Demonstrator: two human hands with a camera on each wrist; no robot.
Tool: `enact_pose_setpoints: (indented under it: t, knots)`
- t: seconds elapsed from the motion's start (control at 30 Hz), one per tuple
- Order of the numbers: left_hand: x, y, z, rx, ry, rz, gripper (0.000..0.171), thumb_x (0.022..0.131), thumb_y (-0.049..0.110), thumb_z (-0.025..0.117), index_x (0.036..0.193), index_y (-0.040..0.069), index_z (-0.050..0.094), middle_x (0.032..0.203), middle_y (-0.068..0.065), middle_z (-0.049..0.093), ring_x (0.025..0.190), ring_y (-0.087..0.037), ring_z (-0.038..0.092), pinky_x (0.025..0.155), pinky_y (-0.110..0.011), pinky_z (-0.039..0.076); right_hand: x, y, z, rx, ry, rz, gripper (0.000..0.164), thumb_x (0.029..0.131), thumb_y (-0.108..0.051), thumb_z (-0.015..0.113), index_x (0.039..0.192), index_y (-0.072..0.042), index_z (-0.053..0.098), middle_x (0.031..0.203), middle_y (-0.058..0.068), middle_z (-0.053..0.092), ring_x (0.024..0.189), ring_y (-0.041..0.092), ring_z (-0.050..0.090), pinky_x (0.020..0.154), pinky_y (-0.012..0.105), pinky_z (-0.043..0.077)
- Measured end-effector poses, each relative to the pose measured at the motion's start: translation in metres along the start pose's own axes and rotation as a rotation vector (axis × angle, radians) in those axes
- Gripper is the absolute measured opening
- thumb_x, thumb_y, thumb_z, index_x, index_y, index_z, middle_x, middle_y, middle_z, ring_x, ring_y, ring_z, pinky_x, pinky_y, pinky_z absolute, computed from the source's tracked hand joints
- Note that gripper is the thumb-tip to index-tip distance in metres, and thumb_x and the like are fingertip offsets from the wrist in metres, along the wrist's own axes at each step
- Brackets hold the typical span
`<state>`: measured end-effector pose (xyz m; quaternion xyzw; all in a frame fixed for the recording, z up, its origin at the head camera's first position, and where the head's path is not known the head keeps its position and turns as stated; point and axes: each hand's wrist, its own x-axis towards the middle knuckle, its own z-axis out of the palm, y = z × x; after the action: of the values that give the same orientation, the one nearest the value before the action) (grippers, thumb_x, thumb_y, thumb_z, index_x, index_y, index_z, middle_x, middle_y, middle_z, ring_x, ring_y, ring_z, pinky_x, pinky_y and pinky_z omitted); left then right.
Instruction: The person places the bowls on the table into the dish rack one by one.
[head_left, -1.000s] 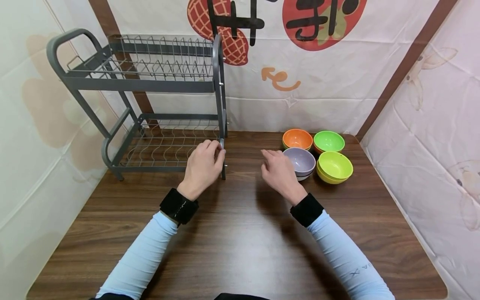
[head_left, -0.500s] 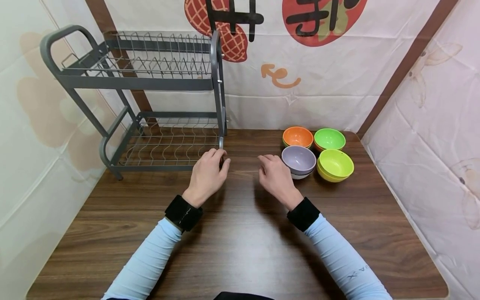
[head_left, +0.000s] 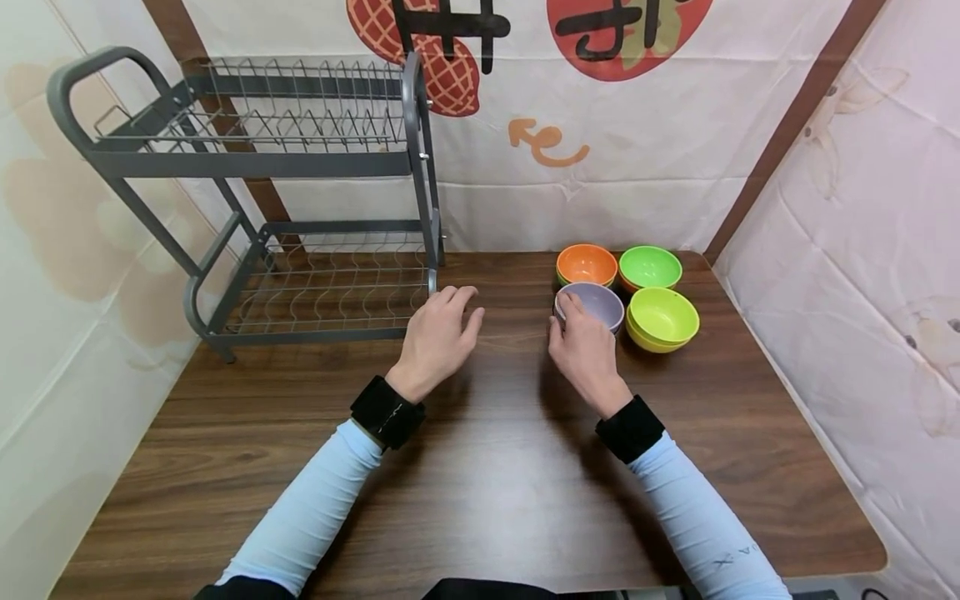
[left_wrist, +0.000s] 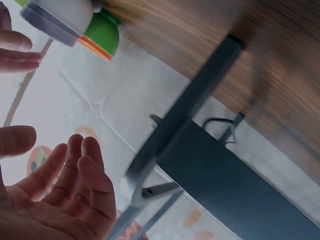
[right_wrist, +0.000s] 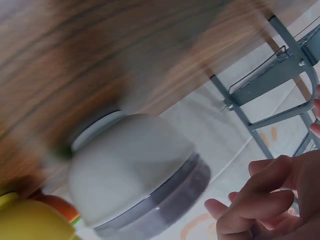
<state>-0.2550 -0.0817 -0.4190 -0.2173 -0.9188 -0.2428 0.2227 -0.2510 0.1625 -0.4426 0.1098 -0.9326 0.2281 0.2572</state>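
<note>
Purple bowl stacked on white bowl, near table's back edge toward back right corner, left of yellow-green bowl. Right hand just at its left rim, fingers loosely bent, not gripping; contact unclear. Left hand well left of it, fingers relaxed, thumb apart, by rack.

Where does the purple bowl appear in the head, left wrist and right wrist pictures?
Head: purple bowl, right of centre.
Left wrist: purple bowl, top left.
Right wrist: purple bowl, bottom middle, blurred.
Shared landmark: grey dish rack; left, centre to lower right, and upper right, respectively.
</note>
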Motion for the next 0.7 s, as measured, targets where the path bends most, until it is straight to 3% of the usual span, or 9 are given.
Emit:
enact_pose_setpoints:
  t: [0.3,0.53,0.7]
  knots:
    - [0.008,0.008,0.007,0.003,-0.03,-0.006,0.033,0.107,0.025,0.062,0.134,0.005,0.066,0.113,-0.013,0.068,0.095,-0.031,0.065,0.078,-0.044,0.055,-0.007,0.017,-0.003,-0.048,-0.095,0.102,0.041,0.104,-0.015,0.064,0.139,0.006,0.062,0.135,0.023,0.065,0.101,0.052,0.069,0.076,0.063,0.058]
    - [0.01,0.013,0.016,0.011,-0.057,0.011,0.034,0.108,0.025,0.061,0.134,0.005,0.066,0.117,-0.014,0.069,0.1,-0.032,0.066,0.08,-0.044,0.057,-0.011,0.023,-0.002,-0.07,-0.156,0.118,0.026,0.105,-0.013,0.062,0.124,0.003,0.069,0.116,0.019,0.069,0.09,0.049,0.07,0.066,0.06,0.057]
    - [0.009,0.015,0.022,0.021,-0.061,0.029,0.032,0.108,0.026,0.062,0.132,0.005,0.068,0.116,-0.013,0.069,0.099,-0.031,0.067,0.08,-0.044,0.057,-0.014,0.026,-0.004,-0.064,-0.177,0.119,0.022,0.104,-0.009,0.063,0.121,-0.001,0.073,0.113,0.016,0.071,0.088,0.046,0.071,0.066,0.058,0.058]
